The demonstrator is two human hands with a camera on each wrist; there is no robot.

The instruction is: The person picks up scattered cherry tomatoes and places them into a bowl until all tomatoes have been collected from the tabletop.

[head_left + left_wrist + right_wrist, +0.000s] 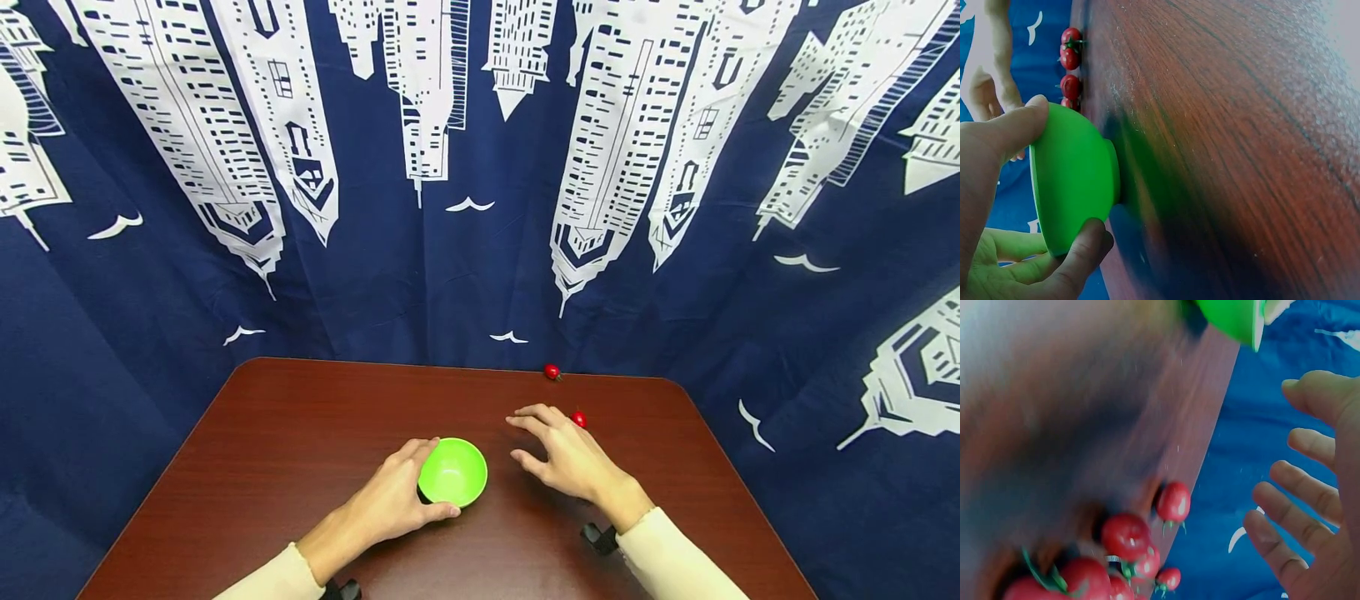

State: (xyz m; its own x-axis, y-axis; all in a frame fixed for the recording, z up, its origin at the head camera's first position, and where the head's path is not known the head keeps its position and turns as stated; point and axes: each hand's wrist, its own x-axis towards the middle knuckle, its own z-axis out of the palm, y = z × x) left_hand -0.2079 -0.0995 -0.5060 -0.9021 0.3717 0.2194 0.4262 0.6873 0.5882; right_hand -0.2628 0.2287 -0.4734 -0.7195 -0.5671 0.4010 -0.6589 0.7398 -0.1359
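Note:
A green bowl (453,472) is upright near the middle of the table's front half. My left hand (392,498) grips it from the left, thumb at the near side of the rim and fingers around the far side. In the left wrist view the foot of the bowl (1075,178) is close to the tabletop; I cannot tell whether it touches. To the right, my right hand (568,457) hovers with spread, relaxed fingers and holds nothing. Red tomatoes (1125,536) with green stems lie below and beyond it; in the head view the hand partly hides them.
The brown wooden table (337,408) has rounded far corners. One small tomato (552,372) lies at its far edge. A dark blue cloth (375,275) with white buildings and birds hangs behind and around the table.

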